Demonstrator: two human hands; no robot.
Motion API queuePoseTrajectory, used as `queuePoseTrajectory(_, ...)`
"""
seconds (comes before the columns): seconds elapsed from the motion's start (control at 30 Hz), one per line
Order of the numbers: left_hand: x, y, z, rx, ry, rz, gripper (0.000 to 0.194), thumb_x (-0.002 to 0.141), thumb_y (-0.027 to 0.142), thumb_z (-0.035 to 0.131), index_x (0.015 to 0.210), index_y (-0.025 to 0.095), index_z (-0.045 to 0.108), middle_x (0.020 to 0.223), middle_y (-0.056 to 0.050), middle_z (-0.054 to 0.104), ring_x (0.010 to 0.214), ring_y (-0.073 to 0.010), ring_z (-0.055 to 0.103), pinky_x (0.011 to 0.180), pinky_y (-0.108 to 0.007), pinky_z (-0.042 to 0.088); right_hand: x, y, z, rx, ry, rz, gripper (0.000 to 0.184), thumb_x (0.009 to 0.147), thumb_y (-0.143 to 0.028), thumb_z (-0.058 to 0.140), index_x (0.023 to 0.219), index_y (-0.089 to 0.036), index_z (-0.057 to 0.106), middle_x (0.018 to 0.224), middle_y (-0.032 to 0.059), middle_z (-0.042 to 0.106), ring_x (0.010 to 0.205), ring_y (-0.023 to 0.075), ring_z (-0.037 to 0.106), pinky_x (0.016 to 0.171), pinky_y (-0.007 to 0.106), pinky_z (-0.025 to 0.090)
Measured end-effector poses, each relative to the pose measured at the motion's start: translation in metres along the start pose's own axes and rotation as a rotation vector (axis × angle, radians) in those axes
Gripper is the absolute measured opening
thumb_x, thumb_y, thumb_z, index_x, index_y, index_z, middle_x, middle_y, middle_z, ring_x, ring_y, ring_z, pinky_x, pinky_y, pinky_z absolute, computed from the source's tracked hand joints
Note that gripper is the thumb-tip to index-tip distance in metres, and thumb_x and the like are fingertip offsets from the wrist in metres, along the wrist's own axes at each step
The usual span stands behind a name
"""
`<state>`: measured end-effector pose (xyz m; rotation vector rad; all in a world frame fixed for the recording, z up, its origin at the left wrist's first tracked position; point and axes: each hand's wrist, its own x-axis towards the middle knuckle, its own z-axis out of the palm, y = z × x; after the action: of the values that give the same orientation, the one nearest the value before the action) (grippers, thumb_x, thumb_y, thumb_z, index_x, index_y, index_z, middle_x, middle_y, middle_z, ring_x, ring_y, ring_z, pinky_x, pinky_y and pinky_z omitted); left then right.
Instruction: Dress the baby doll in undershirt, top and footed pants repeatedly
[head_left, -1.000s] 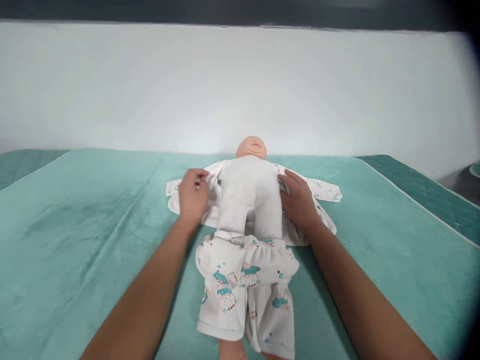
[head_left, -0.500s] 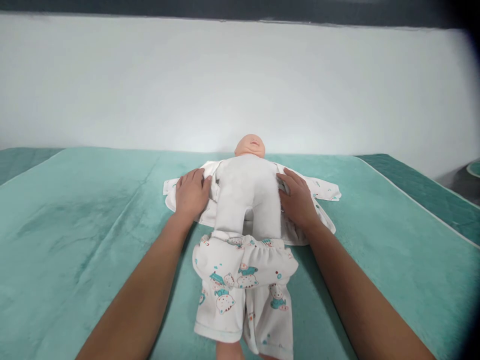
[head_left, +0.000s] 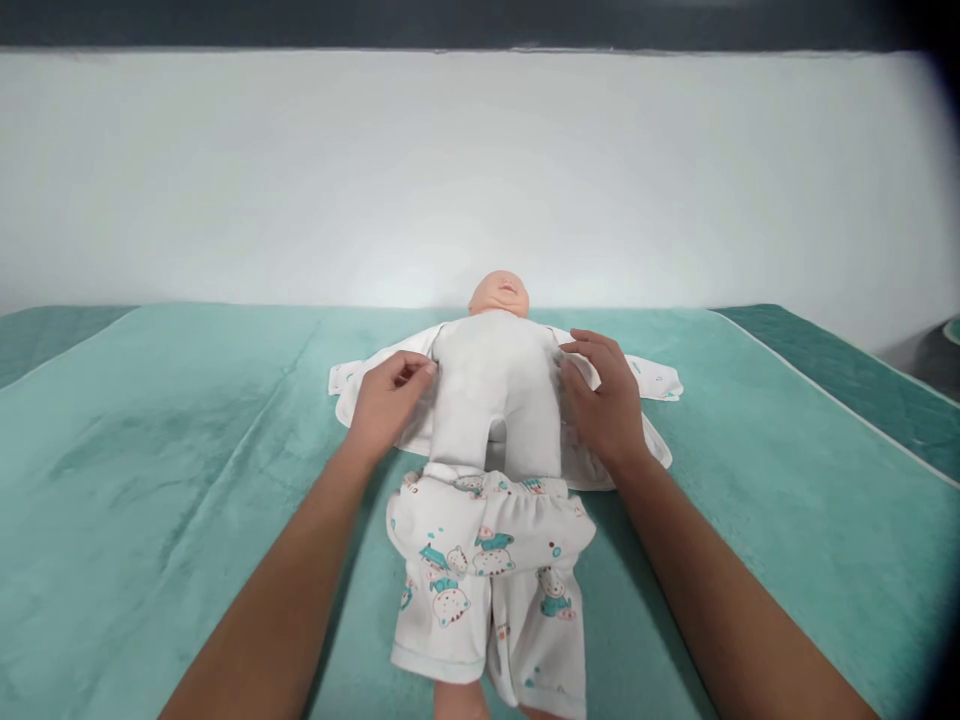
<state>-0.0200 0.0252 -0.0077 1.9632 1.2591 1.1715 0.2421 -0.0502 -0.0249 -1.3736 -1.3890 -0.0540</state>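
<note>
A doll (head_left: pixel 495 365) with a white cloth body lies on its back, its pink head at the far end. An opened white shirt (head_left: pixel 420 425) spreads under it, sleeves stretched out to both sides. Printed white trousers (head_left: pixel 491 540) cover its lower legs, the waistband bunched below the thighs. My left hand (head_left: pixel 391 400) is closed in a pinch beside the doll's left-hand side in view, over the shirt; what the fingertips hold is hidden. On the opposite side my right hand (head_left: pixel 606 400) has its fingers curved and apart, tips close to the doll's body and the shirt's edge.
A green padded cover (head_left: pixel 187 450) lies beneath everything, with a darker green border (head_left: pixel 847 385) on the right. A white wall (head_left: pixel 480 170) rises behind the doll's head. A dark object (head_left: pixel 937 355) stands at the far right edge.
My left hand has gone from lying flat on the shirt to a pinch by the doll's side. My right hand has lifted slightly, its fingers more raised and curved. The doll stays put.
</note>
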Motion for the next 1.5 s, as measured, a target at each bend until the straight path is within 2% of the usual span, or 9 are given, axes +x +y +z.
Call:
queuePoseTrajectory(0.1, -0.008, 0.018, -0.009, -0.258, -0.299, -0.119, 0.026, 0.081, 0.044, 0.068, 0.084, 0.018, 0.068, 0.062, 0.002, 0.06, 0.057, -0.011, 0.054, 0.057, -0.022, 0.046, -0.003, -0.023, -0.008, 0.129, -0.038, -0.057, 0.011, 0.092, -0.025, 0.053, 0.092, -0.023, 0.063, 0.106, 0.0061, 0.063, 0.102, 0.0198, 0.059, 0.087, 0.037, 0.05)
queuePoseTrajectory(0.3, -0.014, 0.034, -0.033, -0.229, -0.964, -0.254, 0.029, 0.077, 0.044, 0.074, 0.09, 0.019, 0.075, 0.055, 0.002, 0.06, 0.044, -0.0089, 0.051, 0.043, -0.019, 0.041, -0.012, -0.045, -0.013, 0.171, -0.395, -0.255, 0.024, 0.092, -0.026, 0.057, 0.069, -0.02, 0.057, 0.065, 0.0001, 0.053, 0.062, 0.0131, 0.046, 0.061, 0.03, 0.037)
queuePoseTrajectory(0.43, -0.015, 0.037, -0.039, -0.222, -1.162, -0.309, 0.031, 0.073, 0.043, 0.078, 0.095, 0.02, 0.077, 0.06, 0.0, 0.066, 0.046, -0.011, 0.055, 0.043, -0.02, 0.043, -0.015, -0.054, -0.014, 0.156, -0.554, -0.376, 0.029, 0.088, -0.027, 0.065, 0.062, -0.019, 0.056, 0.059, -0.0018, 0.05, 0.062, 0.0121, 0.044, 0.064, 0.031, 0.033)
queuePoseTrajectory(0.73, -0.011, 0.044, -0.049, -0.168, -1.266, 0.018, 0.025, 0.066, 0.037, 0.083, 0.089, 0.026, 0.081, 0.065, -0.002, 0.062, 0.06, -0.0133, 0.054, 0.058, -0.024, 0.045, -0.026, -0.074, -0.01, 0.355, -0.773, -0.394, 0.037, 0.086, -0.035, 0.071, 0.06, -0.018, 0.052, 0.057, -0.0042, 0.05, 0.062, 0.0106, 0.047, 0.071, 0.031, 0.034)
queuePoseTrajectory(0.9, -0.008, 0.041, -0.049, -0.264, -1.425, 0.041, 0.036, 0.066, 0.04, 0.084, 0.101, 0.031, 0.08, 0.06, -0.004, 0.063, 0.054, -0.0157, 0.053, 0.057, -0.029, 0.046, -0.022, -0.075, -0.015, 0.462, -0.858, -0.346, 0.034, 0.081, -0.039, 0.076, 0.062, -0.019, 0.057, 0.06, -0.0036, 0.056, 0.063, 0.0108, 0.05, 0.074, 0.031, 0.036)
queuePoseTrajectory(1.0, -0.009, 0.038, -0.047, -0.263, -1.441, 0.01, 0.031, 0.07, 0.04, 0.081, 0.099, 0.03, 0.081, 0.065, -0.007, 0.068, 0.052, -0.0146, 0.053, 0.054, -0.027, 0.045, -0.019, -0.079, -0.018, 0.507, -0.924, -0.315, 0.031, 0.078, -0.039, 0.078, 0.065, -0.019, 0.059, 0.065, -0.0035, 0.059, 0.064, 0.0106, 0.052, 0.075, 0.031, 0.038)
queuePoseTrajectory(1.2, -0.014, 0.036, -0.045, -0.178, -1.347, -0.199, 0.029, 0.072, 0.04, 0.079, 0.097, 0.024, 0.08, 0.063, -0.002, 0.067, 0.042, -0.008, 0.045, 0.037, -0.02, 0.032, -0.019, -0.079, -0.023, 0.559, -1.042, -0.212, 0.03, 0.077, -0.038, 0.079, 0.069, -0.019, 0.057, 0.068, -0.0048, 0.057, 0.065, 0.0096, 0.05, 0.074, 0.029, 0.04)
queuePoseTrajectory(1.37, -0.014, 0.035, -0.046, -0.235, -1.296, -0.138, 0.019, 0.073, 0.038, 0.078, 0.076, 0.019, 0.078, 0.061, -0.001, 0.059, 0.05, -0.0086, 0.045, 0.045, -0.021, 0.034, -0.027, -0.075, -0.022, 0.638, -0.891, 0.171, 0.032, 0.082, -0.04, 0.073, 0.071, -0.019, 0.052, 0.067, -0.0044, 0.047, 0.058, 0.008, 0.039, 0.051, 0.024, 0.03)
queuePoseTrajectory(1.5, -0.016, 0.032, -0.042, -0.401, -0.891, -0.101, 0.019, 0.078, 0.036, 0.074, 0.073, 0.017, 0.073, 0.066, 0.0, 0.054, 0.057, -0.009, 0.047, 0.052, -0.022, 0.037, -0.029, -0.073, -0.018, 0.692, -0.682, 0.258, 0.034, 0.085, -0.041, 0.069, 0.072, -0.02, 0.046, 0.063, -0.0064, 0.037, 0.057, 0.0075, 0.031, 0.05, 0.023, 0.027)
